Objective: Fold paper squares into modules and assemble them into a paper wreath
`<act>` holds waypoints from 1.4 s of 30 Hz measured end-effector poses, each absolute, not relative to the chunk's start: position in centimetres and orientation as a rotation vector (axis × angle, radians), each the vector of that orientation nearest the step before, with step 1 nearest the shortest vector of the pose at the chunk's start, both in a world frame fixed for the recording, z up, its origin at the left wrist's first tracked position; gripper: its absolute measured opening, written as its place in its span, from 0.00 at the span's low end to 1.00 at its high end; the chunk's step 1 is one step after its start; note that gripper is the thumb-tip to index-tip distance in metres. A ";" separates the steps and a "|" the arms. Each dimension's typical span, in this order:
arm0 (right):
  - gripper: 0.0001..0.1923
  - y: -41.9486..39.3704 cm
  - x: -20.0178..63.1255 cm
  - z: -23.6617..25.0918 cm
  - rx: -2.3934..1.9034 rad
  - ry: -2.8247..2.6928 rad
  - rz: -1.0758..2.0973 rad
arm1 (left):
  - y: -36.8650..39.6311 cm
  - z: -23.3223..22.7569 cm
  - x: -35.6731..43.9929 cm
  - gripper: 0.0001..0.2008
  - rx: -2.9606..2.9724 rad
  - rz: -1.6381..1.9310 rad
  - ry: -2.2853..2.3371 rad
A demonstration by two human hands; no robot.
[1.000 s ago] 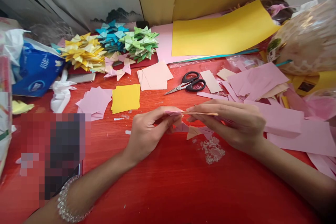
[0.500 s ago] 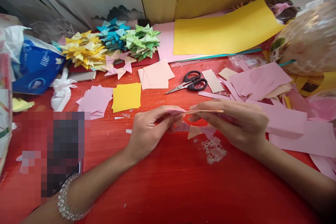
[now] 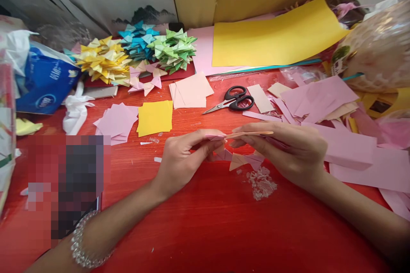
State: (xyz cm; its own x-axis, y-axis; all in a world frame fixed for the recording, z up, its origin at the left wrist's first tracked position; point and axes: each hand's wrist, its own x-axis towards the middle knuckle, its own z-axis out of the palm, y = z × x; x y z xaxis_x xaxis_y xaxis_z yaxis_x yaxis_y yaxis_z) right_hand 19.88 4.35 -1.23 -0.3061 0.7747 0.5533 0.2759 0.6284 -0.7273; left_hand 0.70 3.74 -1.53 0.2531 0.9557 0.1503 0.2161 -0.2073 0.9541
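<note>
My bracelet [image 3: 83, 247] sits low on my left wrist, nearest to me, over the red table [image 3: 205, 230]. Just past it, a bit of crumpled clear film [image 3: 261, 182] lies on the table below my right hand [image 3: 290, 151]. Between my hands, a few small folded pink pieces [image 3: 244, 161] lie on the table, in the same spot as a second ago.

My left hand [image 3: 182, 158] pinches the left end of a folded pink paper piece [image 3: 215, 137], thumb and fingers closed on it. My right hand is pinched shut on a thin tan strip [image 3: 253, 134], held flat and level, its left end meeting the pink piece. Compared with the earlier pictures, the grip has not changed; both hands and the strip have drifted only slightly to the right and up, and the strip now reaches a little farther over my right fingers.

Farther off lie the yellow squares [image 3: 155, 117], a stack of pink squares [image 3: 117, 122] left of them, pale peach squares [image 3: 190, 91] and black-handled scissors [image 3: 231, 100], all unmoved. Loose pink sheets [image 3: 320, 98] spread out to the right. At the back are piles of folded yellow [image 3: 102, 60], blue [image 3: 137, 40] and green [image 3: 173, 50] paper shapes, and a large yellow sheet [image 3: 275, 36] against the wall. A blue tissue pack [image 3: 45, 83] lies far left.
</note>
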 end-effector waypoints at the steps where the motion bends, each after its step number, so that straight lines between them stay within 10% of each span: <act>1: 0.11 4.3 19.9 -1.2 -0.837 -1.866 0.636 | 3.7 -1.5 0.7 0.05 1.629 1.033 1.110; 33: 0.08 4.4 19.7 -0.6 -0.944 -1.844 0.784 | 3.7 -1.4 0.6 0.05 1.700 1.012 1.165; 42: 0.07 4.7 19.5 -0.6 -0.943 -1.645 1.267 | 3.7 -1.0 0.3 0.14 1.705 0.910 1.252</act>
State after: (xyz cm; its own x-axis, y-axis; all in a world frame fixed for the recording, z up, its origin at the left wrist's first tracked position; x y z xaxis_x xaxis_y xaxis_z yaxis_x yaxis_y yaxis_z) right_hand 19.47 4.73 -0.60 -0.3694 0.9140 0.1680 0.0711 0.2081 -0.9755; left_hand 0.35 3.69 -1.02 0.2463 0.9655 0.0843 0.3776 -0.1757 0.9092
